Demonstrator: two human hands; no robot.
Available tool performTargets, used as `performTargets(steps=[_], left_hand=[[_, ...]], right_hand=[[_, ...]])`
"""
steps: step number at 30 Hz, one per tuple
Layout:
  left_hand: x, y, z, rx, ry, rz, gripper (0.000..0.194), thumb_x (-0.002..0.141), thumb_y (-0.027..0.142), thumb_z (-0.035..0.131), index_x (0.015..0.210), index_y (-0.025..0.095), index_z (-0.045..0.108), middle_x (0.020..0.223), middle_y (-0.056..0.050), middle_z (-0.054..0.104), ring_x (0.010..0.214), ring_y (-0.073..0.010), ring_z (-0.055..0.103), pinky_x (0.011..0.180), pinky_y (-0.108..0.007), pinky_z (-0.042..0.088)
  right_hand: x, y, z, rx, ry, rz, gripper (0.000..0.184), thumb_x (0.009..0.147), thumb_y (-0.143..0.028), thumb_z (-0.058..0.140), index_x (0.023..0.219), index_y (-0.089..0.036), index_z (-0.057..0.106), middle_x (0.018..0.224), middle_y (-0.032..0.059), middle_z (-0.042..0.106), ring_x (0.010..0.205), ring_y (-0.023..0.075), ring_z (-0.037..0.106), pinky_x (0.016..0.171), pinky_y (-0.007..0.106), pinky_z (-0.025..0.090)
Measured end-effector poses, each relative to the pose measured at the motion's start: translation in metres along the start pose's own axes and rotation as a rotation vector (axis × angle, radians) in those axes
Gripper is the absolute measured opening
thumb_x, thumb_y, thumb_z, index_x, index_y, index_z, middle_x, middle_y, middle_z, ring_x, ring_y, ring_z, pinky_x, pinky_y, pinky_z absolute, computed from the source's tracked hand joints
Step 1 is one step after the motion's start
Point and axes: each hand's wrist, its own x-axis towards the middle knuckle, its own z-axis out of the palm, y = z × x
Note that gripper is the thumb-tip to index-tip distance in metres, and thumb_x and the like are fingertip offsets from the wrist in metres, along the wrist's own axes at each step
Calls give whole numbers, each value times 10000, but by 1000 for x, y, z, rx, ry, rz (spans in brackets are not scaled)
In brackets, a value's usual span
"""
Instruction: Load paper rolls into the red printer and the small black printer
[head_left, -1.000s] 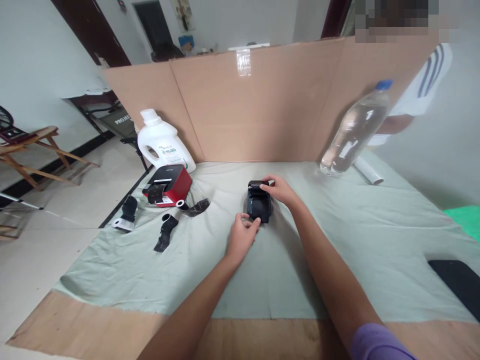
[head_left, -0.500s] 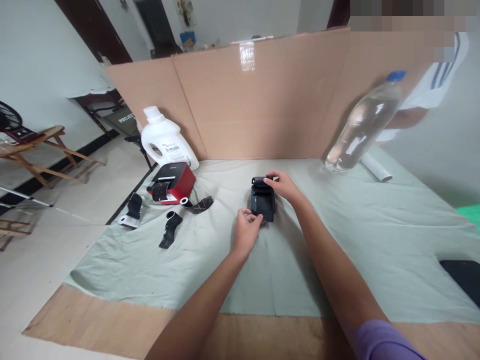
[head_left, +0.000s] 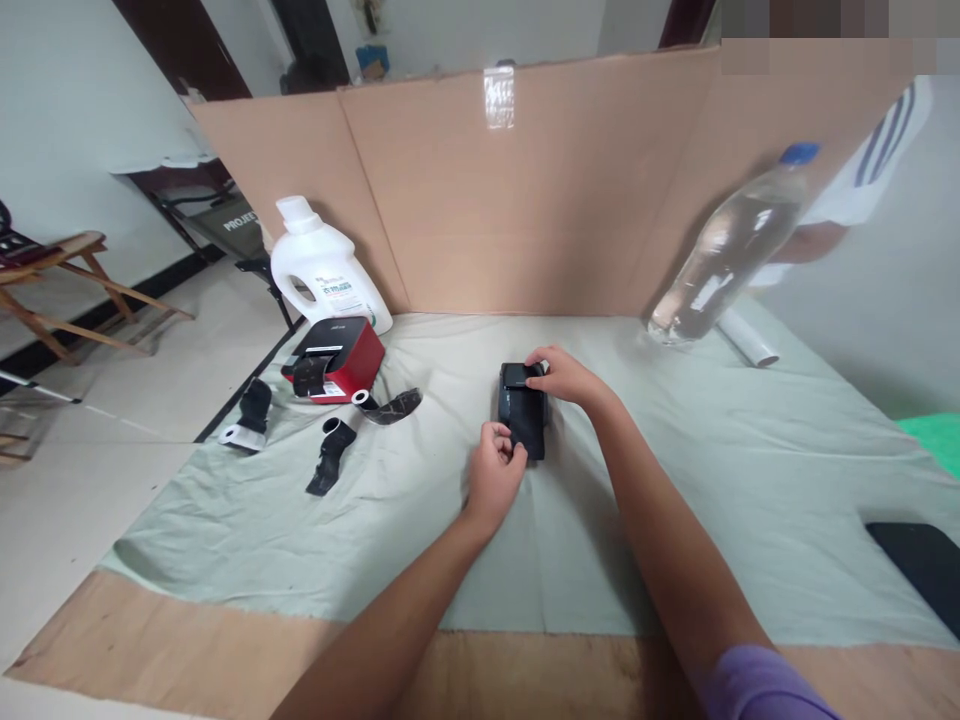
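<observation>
A small black portable printer (head_left: pixel 505 398) lies on the cloth in front of me, its lid (head_left: pixel 513 376) lowered at the far end. A wide black paper strip (head_left: pixel 531 420) runs out of it toward me. My left hand (head_left: pixel 496 475) pinches the near left edge of this strip between thumb and fingers. From the right, my right hand (head_left: pixel 568 377) grips the lid end, with thumb and fingers closed on the lid and its far edge. Part of the printer's right side is hidden behind the right hand.
Left stand a red-and-black label printer (head_left: pixel 339 358) and a white detergent jug (head_left: pixel 326 265). Several black paper rolls (head_left: pixel 330 458) lie near them. A cardboard panel (head_left: pixel 525 200) closes off the back. Right are a water bottle (head_left: pixel 727 250), a white tube (head_left: pixel 748 338) and a black phone-like slab (head_left: pixel 919 570).
The printer's lid has swung down from raised to lowered over the strip, with my right hand on it. More of the strip now sticks out toward me. The view has shifted slightly.
</observation>
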Motion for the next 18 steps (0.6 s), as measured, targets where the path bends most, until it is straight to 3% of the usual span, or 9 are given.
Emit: performTargets(steps=[8,14,18], left_hand=[[-3,5,-3,17,-24,-4,167,853,207,586,937,237,445,618,80,473,559,-123,459,591,-232,340],[-3,6,-3,39,-24,-7,177,849,186,584,943,240,445,616,84,478,559,-122,454,599,-229,333],[-2,5,-3,34,-30,-4,168,858,192,576,946,241,443,614,83,479,571,-122,462,597,-224,331]], right_hand=[[2,-2,3,22,7,139,414,753,-161,746,1162,-177,690,1217,102,606,942,179,604,942,301,473],[-7,7,10,103,-20,285,508,833,-295,697,1320,-206,580,864,14,675,700,163,612,702,282,509],[-16,2,16,84,34,320,534,856,-312,662,1362,-189,546,877,37,678,768,192,644,751,305,511]])
